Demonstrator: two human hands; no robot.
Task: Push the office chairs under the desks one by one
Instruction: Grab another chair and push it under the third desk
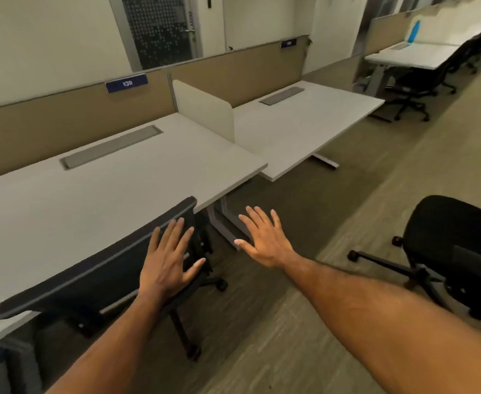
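Observation:
A black office chair [91, 282] stands tucked against the near white desk [97, 180], its backrest top level with the desk edge. My left hand [169, 258] lies flat and open on the right end of that backrest. My right hand [262, 237] hovers open to the right of the chair, over the floor by the desk leg, touching nothing. A second black office chair [455, 245] stands out in the aisle at the right, away from the second white desk [304, 120].
A low white divider [205, 109] separates the two desks, with a tan partition [63, 118] behind. More desks [412, 55] and black chairs [415, 81] stand at the far right. Carpeted aisle [333, 322] runs along the desks' front.

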